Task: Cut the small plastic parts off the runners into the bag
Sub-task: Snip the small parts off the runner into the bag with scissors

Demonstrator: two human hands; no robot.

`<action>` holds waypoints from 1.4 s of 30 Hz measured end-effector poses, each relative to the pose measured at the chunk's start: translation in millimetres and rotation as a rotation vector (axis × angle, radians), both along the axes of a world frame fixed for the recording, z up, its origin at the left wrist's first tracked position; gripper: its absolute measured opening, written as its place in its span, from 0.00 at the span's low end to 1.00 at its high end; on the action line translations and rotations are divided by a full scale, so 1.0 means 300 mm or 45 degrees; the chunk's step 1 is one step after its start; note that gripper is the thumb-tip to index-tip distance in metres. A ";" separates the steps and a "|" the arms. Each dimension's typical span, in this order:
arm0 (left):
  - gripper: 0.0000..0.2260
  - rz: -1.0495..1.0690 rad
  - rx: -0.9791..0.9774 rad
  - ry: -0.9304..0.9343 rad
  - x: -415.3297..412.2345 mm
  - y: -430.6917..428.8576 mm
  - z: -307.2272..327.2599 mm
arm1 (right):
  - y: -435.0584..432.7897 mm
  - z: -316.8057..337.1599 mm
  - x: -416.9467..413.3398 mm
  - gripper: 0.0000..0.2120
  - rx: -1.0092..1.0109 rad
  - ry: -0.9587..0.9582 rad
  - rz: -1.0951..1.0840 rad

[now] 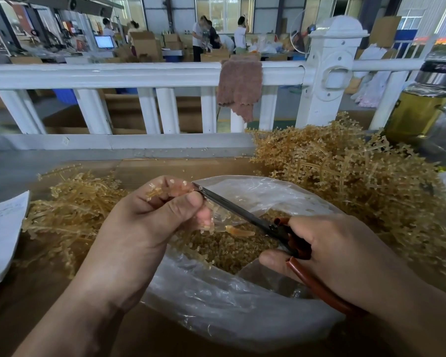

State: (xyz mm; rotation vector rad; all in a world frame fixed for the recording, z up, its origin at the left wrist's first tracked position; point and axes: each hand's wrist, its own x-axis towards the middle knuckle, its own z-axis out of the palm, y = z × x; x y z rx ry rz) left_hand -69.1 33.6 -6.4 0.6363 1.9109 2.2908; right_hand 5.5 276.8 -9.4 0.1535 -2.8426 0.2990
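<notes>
- The left hand (150, 220) is closed on a runner (238, 231). Thumb and curled fingers pinch it, and an amber stub sticks out below the thumb toward the right.
- The runner is held over the open mouth of the bag (216, 305), above the parts (232, 249) already lying inside.
- The right hand (332, 251) grips the scissors (237, 210), its fingers wrapped round the red-brown handles.
- The dark blades slant up and left across the bag's mouth, and their tip meets the left hand's fingertips at the runner. I cannot tell whether the blades are parted.
- The bag is clear crumpled plastic. It sits on the brown counter (36, 292) between the two forearms and holds a heap of small amber parts.
- A big tangled pile (345, 171) of amber runners with parts on them lies on the counter to the right of the bag and just behind it.
- A flatter heap (70, 204) of thin pale runners lies to the left, partly behind the left hand.
- White paper (0, 235) lies at the counter's left edge, beside that heap.
- A white fence (139, 73) runs along the far side of the counter, with a brown cloth (240, 86) draped over its top rail.
- A bottle (420, 106) of yellowish liquid with a metal cap stands at the far right, behind the big pile.
- Beyond the fence, people (198, 34) stand among cardboard boxes in a hall.
</notes>
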 end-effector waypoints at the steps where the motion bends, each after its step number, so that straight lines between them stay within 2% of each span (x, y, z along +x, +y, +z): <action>1: 0.13 -0.008 -0.010 0.009 0.000 0.001 0.000 | 0.000 0.001 0.002 0.36 -0.013 0.006 0.006; 6: 0.12 -0.039 -0.067 0.047 0.001 0.004 -0.001 | -0.008 0.008 0.008 0.30 -0.060 0.007 0.015; 11: 0.12 -0.039 -0.082 0.064 -0.006 0.003 -0.006 | -0.011 0.023 0.008 0.31 -0.052 0.003 -0.006; 15: 0.13 -0.030 -0.088 0.071 -0.009 -0.001 -0.010 | -0.015 0.030 0.009 0.26 0.007 0.027 0.000; 21: 0.13 -0.013 -0.099 0.068 -0.011 -0.002 -0.012 | -0.004 0.022 0.006 0.37 0.090 0.008 -0.008; 25: 0.14 0.013 -0.122 0.064 -0.011 -0.004 -0.012 | 0.001 0.014 0.004 0.37 0.109 0.019 0.003; 30: 0.13 0.018 -0.109 0.055 -0.014 -0.002 -0.011 | -0.004 0.011 -0.002 0.38 0.031 -0.037 -0.009; 32: 0.14 0.041 -0.103 0.063 -0.014 -0.003 -0.011 | -0.004 0.010 -0.005 0.39 -0.059 -0.063 -0.023; 37: 0.12 0.014 -0.104 0.078 -0.013 0.006 -0.012 | -0.005 0.012 -0.006 0.35 -0.313 -0.130 -0.038; 42: 0.13 -0.032 -0.020 0.013 -0.012 0.004 -0.008 | -0.022 0.032 0.006 0.30 -0.242 -0.124 0.031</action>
